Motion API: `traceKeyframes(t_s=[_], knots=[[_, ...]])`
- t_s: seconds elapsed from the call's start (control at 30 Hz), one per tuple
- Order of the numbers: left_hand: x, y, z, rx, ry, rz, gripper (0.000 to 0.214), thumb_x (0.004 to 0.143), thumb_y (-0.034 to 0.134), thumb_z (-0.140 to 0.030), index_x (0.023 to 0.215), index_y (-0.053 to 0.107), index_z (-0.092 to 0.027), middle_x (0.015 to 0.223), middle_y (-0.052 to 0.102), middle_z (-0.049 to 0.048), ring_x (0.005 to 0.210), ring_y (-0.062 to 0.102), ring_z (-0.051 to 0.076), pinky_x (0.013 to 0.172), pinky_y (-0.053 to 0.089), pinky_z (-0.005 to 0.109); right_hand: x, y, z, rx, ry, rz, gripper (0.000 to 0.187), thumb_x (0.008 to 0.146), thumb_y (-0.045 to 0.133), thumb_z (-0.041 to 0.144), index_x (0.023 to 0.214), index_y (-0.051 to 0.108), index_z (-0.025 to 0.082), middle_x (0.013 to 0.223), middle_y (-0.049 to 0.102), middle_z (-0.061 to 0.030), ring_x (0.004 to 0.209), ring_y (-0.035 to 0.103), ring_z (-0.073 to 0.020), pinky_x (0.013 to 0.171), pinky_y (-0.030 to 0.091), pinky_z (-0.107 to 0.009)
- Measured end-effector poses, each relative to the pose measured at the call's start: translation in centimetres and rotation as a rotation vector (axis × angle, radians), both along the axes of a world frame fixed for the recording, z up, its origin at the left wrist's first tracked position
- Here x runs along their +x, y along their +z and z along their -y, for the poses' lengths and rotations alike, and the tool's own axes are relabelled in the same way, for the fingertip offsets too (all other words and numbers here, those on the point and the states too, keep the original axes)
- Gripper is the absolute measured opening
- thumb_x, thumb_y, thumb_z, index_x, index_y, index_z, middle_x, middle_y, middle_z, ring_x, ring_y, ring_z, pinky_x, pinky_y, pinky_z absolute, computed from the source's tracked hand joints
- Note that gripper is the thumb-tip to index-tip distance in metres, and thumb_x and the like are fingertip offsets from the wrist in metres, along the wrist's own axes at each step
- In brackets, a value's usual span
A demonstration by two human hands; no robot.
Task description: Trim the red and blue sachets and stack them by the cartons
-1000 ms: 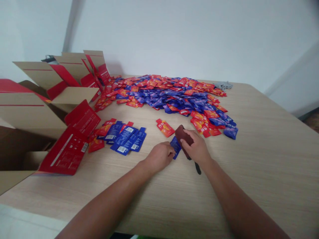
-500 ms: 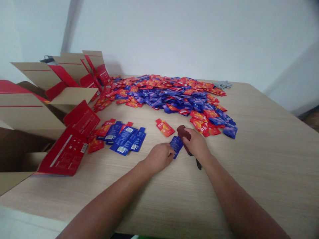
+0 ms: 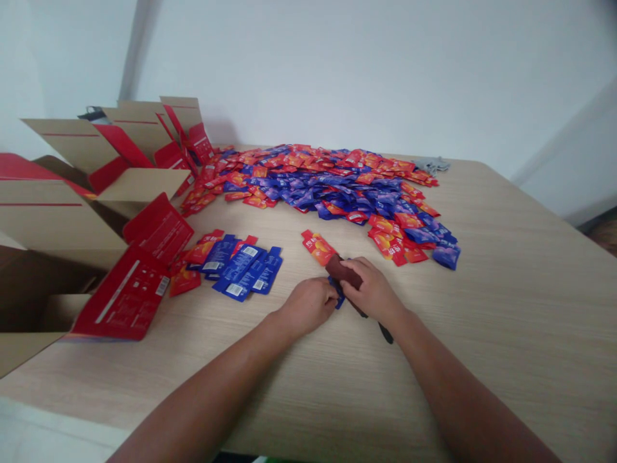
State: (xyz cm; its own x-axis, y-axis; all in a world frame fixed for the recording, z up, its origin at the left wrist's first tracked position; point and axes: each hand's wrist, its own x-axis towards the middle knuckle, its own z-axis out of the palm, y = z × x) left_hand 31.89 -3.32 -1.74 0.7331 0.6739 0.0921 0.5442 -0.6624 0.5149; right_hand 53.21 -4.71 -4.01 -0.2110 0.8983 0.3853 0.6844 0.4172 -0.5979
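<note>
My left hand (image 3: 309,303) is closed, its fingertips pinching the lower left edge of a blue sachet (image 3: 340,299) on the table. A folded dark brown cloth (image 3: 344,272) is gripped in my right hand (image 3: 373,289) and lies across the blue sachet, hiding most of it. From under that hand a black strip (image 3: 385,333) sticks out; I cannot tell whether it belongs to the cloth. Just beyond the cloth lies an orange-red sachet (image 3: 316,245) with its lower corner covered. Several blue sachets (image 3: 245,273), barcodes up, overlap with orange ones to the left of my hands.
A long heap of blue and orange sachets (image 3: 332,186) spreads along the back of the wooden table (image 3: 506,308). Open red cardboard boxes (image 3: 130,292) crowd the left side, flaps sticking out. A grey crumpled cloth (image 3: 432,165) lies at the back right, before a white wall.
My right hand has moved the brown cloth left and slightly down, over the blue sachet and the orange-red sachet's corner. The left hand stays in place.
</note>
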Motion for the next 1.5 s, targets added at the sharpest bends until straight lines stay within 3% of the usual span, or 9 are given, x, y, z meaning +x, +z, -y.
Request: traceKeyframes(t_s=[0.13,0.27,0.4,0.57,0.67,1.03,1.5], knots=[[0.0,-0.1,0.0,-0.012,0.04,-0.02,0.021,0.092,0.064,-0.014,0.08,0.079,-0.021,0.083,0.077,0.0042,0.08,0.068,0.02,0.073,0.047,0.029,-0.2,0.5,0.3,-0.038,0.112,0.007,0.046,0.088,0.069,0.016,0.132,0.068,0.027,0.126,0.069,-0.0079,0.114,0.069,-0.0259,0.103,0.058,-0.043],[0.0,-0.3,0.0,-0.012,0.047,-0.031,0.022,0.093,0.063,-0.014,0.081,0.081,-0.022,0.084,0.079,0.0039,0.079,0.069,0.02,0.072,0.047,0.029,-0.3,0.7,0.5,-0.043,0.112,0.018,0.045,0.086,0.07,0.016,0.13,0.068,0.027,0.125,0.07,-0.0078,0.113,0.069,-0.026,0.101,0.058,-0.042],[0.0,-0.3,0.0,0.0,0.027,-0.012,0.022,0.094,0.062,-0.015,0.08,0.078,-0.022,0.087,0.078,0.0041,0.084,0.069,0.02,0.076,0.048,0.028,-0.4,0.4,0.3,-0.055,0.038,0.039,0.042,0.088,0.068,0.017,0.129,0.069,0.026,0.123,0.07,-0.0077,0.111,0.07,-0.026,0.1,0.058,-0.042],[0.0,0.0,0.0,-0.009,0.011,0.009,0.023,0.092,0.061,-0.012,0.078,0.076,-0.021,0.085,0.074,0.0036,0.082,0.068,0.018,0.076,0.048,0.027,0.2,-0.4,-0.3,-0.026,-0.163,0.06,0.04,0.092,0.067,0.024,0.132,0.068,0.025,0.121,0.07,-0.0094,0.111,0.07,-0.0291,0.101,0.057,-0.046],[0.1,0.3,0.0,-0.026,0.005,0.011,0.023,0.092,0.061,-0.01,0.078,0.076,-0.021,0.084,0.073,0.0029,0.079,0.066,0.017,0.073,0.046,0.027,0.6,-0.5,-0.5,-0.008,-0.193,0.058,0.04,0.092,0.066,0.024,0.132,0.068,0.025,0.122,0.069,-0.0096,0.113,0.069,-0.0296,0.102,0.057,-0.047],[0.0,-0.2,-0.1,-0.03,0.049,-0.017,0.021,0.091,0.062,-0.013,0.083,0.08,-0.022,0.084,0.078,0.0034,0.08,0.068,0.02,0.072,0.045,0.028,-0.5,0.7,0.8,-0.052,0.085,0.024,0.043,0.086,0.069,0.015,0.127,0.068,0.026,0.126,0.067,-0.0075,0.112,0.068,-0.0257,0.101,0.057,-0.042],[0.3,0.6,0.2,-0.107,0.109,-0.001,0.014,0.095,0.061,-0.016,0.088,0.073,-0.021,0.091,0.076,0.0024,0.081,0.068,0.019,0.072,0.044,0.028,1.7,-1.5,-1.5,-0.02,-0.3,0.068,0.037,0.091,0.068,0.028,0.127,0.07,0.022,0.12,0.07,-0.0105,0.109,0.07,-0.0297,0.098,0.057,-0.046]])
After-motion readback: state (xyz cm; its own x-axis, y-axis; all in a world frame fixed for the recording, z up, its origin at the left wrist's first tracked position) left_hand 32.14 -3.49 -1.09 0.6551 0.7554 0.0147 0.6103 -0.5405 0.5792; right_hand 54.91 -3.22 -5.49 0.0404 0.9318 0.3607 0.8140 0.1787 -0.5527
